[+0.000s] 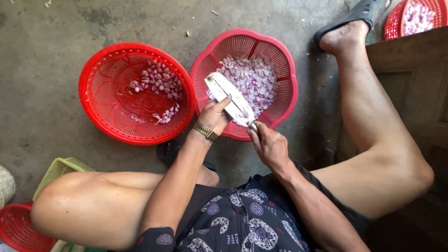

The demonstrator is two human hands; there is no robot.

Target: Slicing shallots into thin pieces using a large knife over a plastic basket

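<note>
I sit low over a concrete floor with two red baskets in front of me. My right hand (269, 145) grips the handle of a broad knife (228, 98), whose pale blade lies over the near rim of the right red basket (287, 100). My left hand (213, 114), with a gold watch at the wrist, presses against the blade's side, fingers over its back edge. Whether a shallot sits under those fingers is hidden. Sliced pale purple shallot pieces (254, 77) fill that basket. The left red basket (100, 109) holds a small heap of whole peeled shallots (158, 81).
My bare knees spread to both sides, my right foot in a black sandal (347, 21) at the top. Another red basket (396, 21) with purple slices sits top right by a wooden board (410, 70). A yellow-green basket (58, 170) and a small red one (18, 228) lie at lower left.
</note>
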